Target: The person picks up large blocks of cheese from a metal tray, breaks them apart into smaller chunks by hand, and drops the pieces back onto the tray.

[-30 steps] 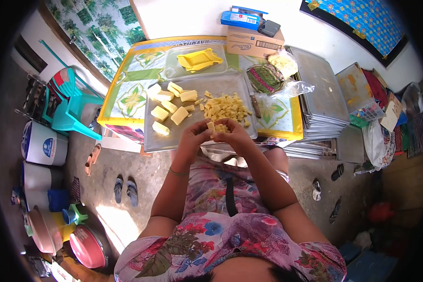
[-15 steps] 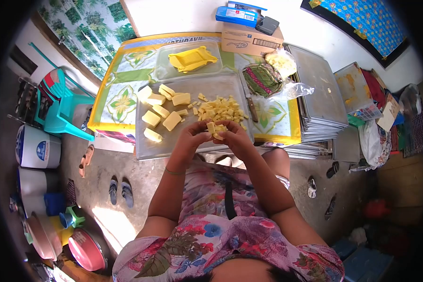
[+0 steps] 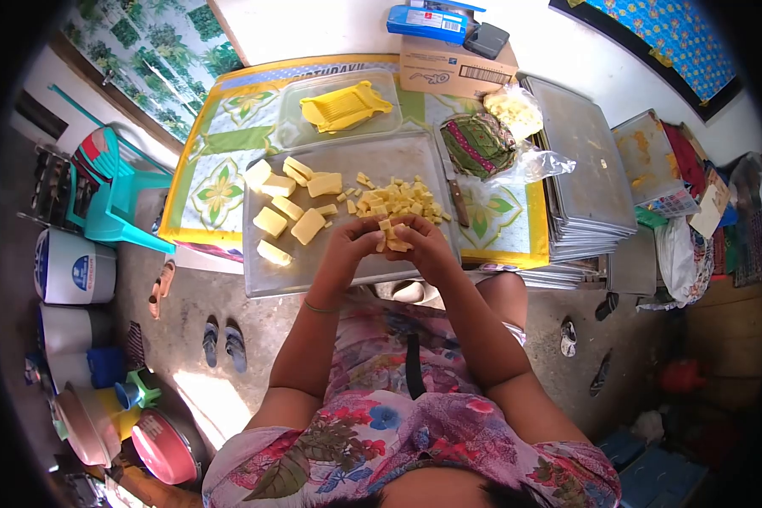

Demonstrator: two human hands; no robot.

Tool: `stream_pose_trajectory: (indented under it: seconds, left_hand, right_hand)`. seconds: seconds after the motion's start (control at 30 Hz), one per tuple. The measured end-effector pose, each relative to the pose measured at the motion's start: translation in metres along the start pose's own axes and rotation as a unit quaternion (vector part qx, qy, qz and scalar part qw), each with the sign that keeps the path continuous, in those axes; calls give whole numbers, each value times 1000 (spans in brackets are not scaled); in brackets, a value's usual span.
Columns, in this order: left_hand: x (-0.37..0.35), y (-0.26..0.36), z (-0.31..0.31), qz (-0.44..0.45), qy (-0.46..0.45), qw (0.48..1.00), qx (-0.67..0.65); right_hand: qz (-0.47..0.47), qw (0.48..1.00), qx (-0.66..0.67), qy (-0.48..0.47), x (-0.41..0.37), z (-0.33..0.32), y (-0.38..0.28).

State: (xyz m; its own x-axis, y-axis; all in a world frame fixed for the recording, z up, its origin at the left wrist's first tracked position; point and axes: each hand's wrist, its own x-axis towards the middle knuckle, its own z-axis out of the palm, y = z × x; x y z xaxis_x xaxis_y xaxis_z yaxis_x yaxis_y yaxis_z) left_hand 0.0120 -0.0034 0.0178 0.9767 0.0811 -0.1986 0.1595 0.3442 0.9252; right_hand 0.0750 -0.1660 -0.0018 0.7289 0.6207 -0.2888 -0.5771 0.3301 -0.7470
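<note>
My left hand point(image 3: 351, 245) and my right hand point(image 3: 426, 245) meet over the near edge of a metal tray point(image 3: 313, 271), both pinching a clump of small yellow cubes point(image 3: 392, 235). Just beyond my fingers a pile of the same yellow cubes point(image 3: 396, 197) lies on the tray. Several larger yellow blocks point(image 3: 288, 203) sit on the tray's left half. A knife point(image 3: 457, 201) rests at the tray's right edge.
A yellow slicer point(image 3: 344, 106) lies on a second tray behind. A patterned pouch point(image 3: 478, 142), plastic bag point(image 3: 525, 161), cardboard box point(image 3: 457, 72) and stacked metal trays point(image 3: 584, 169) stand to the right. A turquoise chair point(image 3: 114, 190), buckets and sandals are on the floor at left.
My hands have stayed together on the yellow cubes, working them slightly. The view has shifted a little; the tray contents look unchanged.
</note>
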Motion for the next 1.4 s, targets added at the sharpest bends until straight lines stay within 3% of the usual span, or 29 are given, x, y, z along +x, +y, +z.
stream_pose_trajectory:
  seconds: [0.17, 0.37, 0.57, 0.67, 0.77, 0.87, 0.9, 0.97, 1.1, 1.3, 1.4]
  left_hand:
    - [9, 2, 8, 13, 7, 999, 47]
    - [22, -7, 3, 2, 23, 995, 101]
    - [24, -4, -2, -30, 4, 999, 13]
    - [30, 7, 5, 19, 37, 996, 73]
    - [55, 2, -8, 75, 66, 970, 222]
    - [81, -21, -18, 55, 52, 976, 203]
    - [83, -20, -16, 50, 54, 972, 224]
    - [73, -7, -2, 39, 80, 936, 341]
    - [66, -26, -8, 204, 119, 887, 397]
    - [46, -47, -20, 247, 166, 832, 468]
    - [44, -51, -33, 263, 194, 761, 560]
  right_hand:
    - [-9, 997, -69, 29, 6, -3, -1]
    - [0, 1000, -6, 30, 11, -6, -2]
    - [4, 998, 63, 30, 11, -9, -3]
    - [-45, 997, 19, 59, 23, -9, -6]
    - [-163, 952, -245, 80, 47, -15, -16]
    - [-314, 780, -526, 128, 61, -13, -25]
    - [-304, 779, -536, 116, 66, -15, -22]
    - [-282, 775, -558, 90, 78, -21, -12]
    - [-314, 767, -552, 88, 62, -14, -13]
    - [-369, 756, -523, 138, 3, -14, -1]
    - [-367, 755, -525, 140, -25, -19, 11]
